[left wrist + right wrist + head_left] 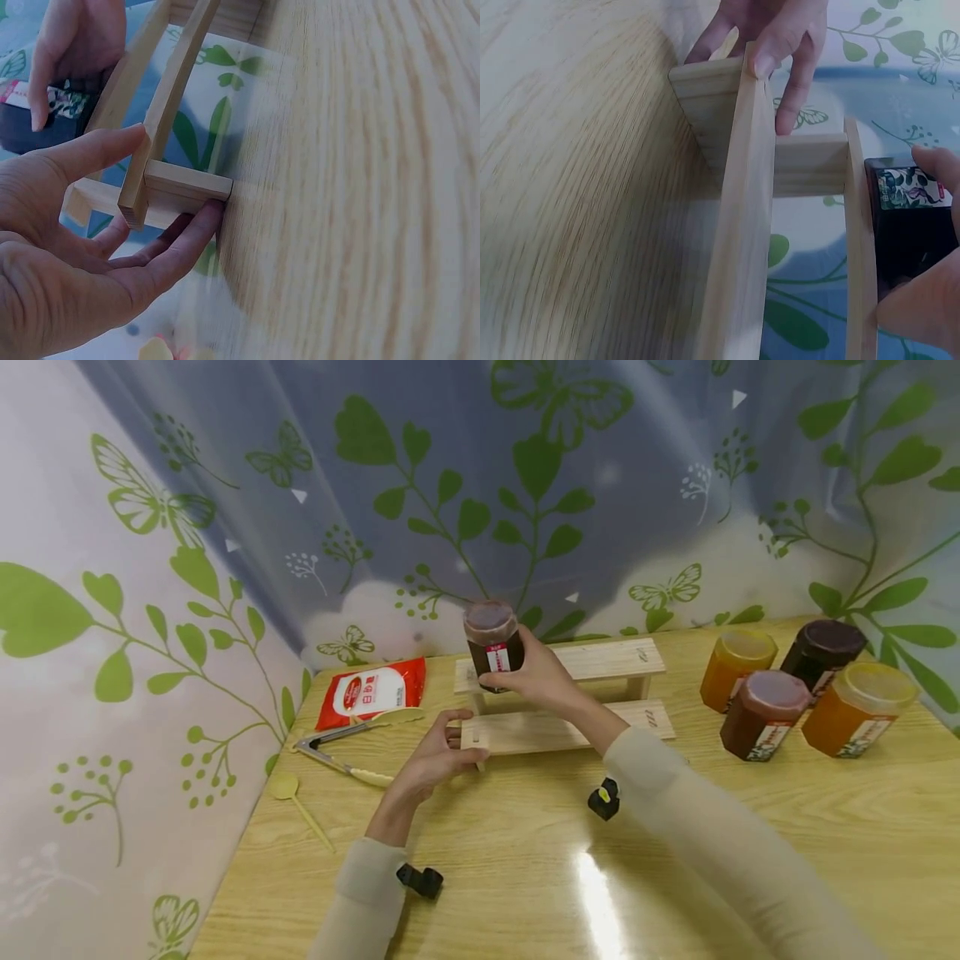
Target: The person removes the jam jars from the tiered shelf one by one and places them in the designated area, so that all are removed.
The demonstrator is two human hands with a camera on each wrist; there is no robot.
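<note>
A two-tier wooden rack stands near the back of the table. My left hand grips its left end, the thumb on the front edge of the lower step and the fingers round the side support. With thumb and fingers, my right hand holds a dark jam jar upright at the left end of the upper step. The jar has a pinkish lid and a red and white label. In the right wrist view, its base is right at the upper board.
Several jars stand at the right: an amber jar, a dark jar, a reddish jar and an orange jar. Left of the rack lie a red and white sugar packet, tongs and a yellow spoon. A patterned curtain hangs behind.
</note>
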